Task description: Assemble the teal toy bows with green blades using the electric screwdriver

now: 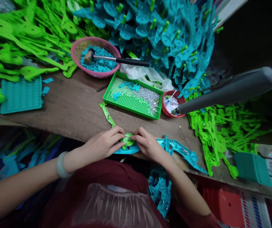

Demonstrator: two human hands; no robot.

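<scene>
Seemingly, you are fitting the green disc [126,141] onto the blue frame [175,145] at six o'clock; the next move is probably calling for steady alignment. Your left hand [102,142] is pinching the disc's nine-o'clock edge, fingers nearly closed. Your right hand [147,144] is touching its three-o'clock side, fingers curled; whether gripping, I cannot tell.

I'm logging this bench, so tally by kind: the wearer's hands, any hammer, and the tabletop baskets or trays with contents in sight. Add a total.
Hands: 2 (left hand and right hand, both at the round green part)
Hammer: 1
Baskets and trays with contents in sight: 3 (pink basket, green tray, red basket)
Total: 6
</scene>
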